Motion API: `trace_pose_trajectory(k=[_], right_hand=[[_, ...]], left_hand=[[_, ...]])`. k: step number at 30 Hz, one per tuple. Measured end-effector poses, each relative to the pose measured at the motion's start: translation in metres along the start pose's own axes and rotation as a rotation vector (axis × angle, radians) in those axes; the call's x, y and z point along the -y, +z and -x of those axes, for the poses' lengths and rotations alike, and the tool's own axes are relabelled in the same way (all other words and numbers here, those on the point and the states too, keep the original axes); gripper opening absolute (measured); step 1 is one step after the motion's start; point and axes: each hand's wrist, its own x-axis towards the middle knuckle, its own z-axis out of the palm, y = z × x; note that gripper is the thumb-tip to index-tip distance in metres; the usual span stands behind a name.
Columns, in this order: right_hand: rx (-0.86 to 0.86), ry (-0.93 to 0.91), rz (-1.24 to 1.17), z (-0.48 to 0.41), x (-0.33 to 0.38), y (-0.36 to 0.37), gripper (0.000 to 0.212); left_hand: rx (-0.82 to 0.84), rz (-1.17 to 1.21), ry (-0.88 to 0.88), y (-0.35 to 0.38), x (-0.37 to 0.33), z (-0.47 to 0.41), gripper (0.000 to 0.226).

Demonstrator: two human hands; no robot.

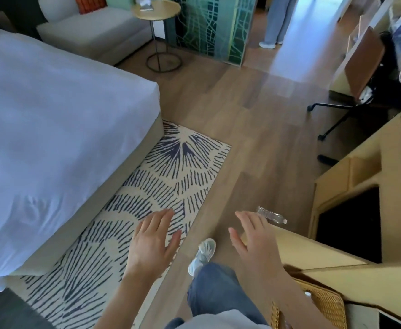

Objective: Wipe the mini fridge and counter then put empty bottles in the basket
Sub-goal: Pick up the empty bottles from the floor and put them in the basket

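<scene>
While left hand (153,241) and right hand (254,243) hovered spread and empty, a clear bottle (272,215) lay at the right's one o'clock, perhaps touching it. Basket (325,305) sat at five o'clock.

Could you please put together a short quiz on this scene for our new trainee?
1. True or false: the right hand grips the bottle.
2. Where in the view is the basket? A) upper left B) lower right, beside the cabinet C) top middle
3. Fill in: the left hand shows over the patterned ____.
Key: 1 false, both hands are open and hold nothing; 2 B; 3 rug.
</scene>
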Motion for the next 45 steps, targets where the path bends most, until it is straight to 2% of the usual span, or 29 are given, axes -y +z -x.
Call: trace_pose_trajectory(k=[7,11,14,19,26,31,36,40,45], right_hand=[[-0.060,-0.016,0.035,-0.159,-0.033,0.005,0.038],[-0.174,0.046,0.062,-0.236,-0.061,-0.008,0.045],[-0.235,0.169,0.056,-0.275,-0.083,-0.017,0.044],[-0.297,0.389,0.120,-0.317,-0.122,-0.015,0.040],[-0.356,0.866,0.147,-0.370,-0.145,-0.004,0.044],[-0.542,1.155,0.177,-0.390,-0.135,-0.007,0.044],[-0.693,1.428,0.253,-0.381,-0.124,-0.010,0.038],[-0.729,1.561,0.280,-0.360,-0.124,-0.011,0.042],[-0.754,1.680,0.240,-0.328,-0.134,-0.011,0.038]], left_hand=[[0.057,-0.017,0.080,-0.015,-0.007,-0.179,0.059],[0.093,-0.016,0.201,-0.022,-0.026,-0.293,0.062],[0.118,0.028,0.252,-0.012,-0.041,-0.364,0.066],[0.231,0.096,0.456,0.030,-0.065,-0.461,0.060],[0.481,0.033,0.860,0.078,-0.104,-0.598,0.055],[0.610,-0.033,1.207,0.092,-0.161,-0.689,0.057],[0.653,-0.015,1.537,0.120,-0.244,-0.715,0.060],[0.724,0.078,1.629,0.150,-0.286,-0.685,0.054],[0.826,0.078,1.732,0.185,-0.309,-0.627,0.048]])
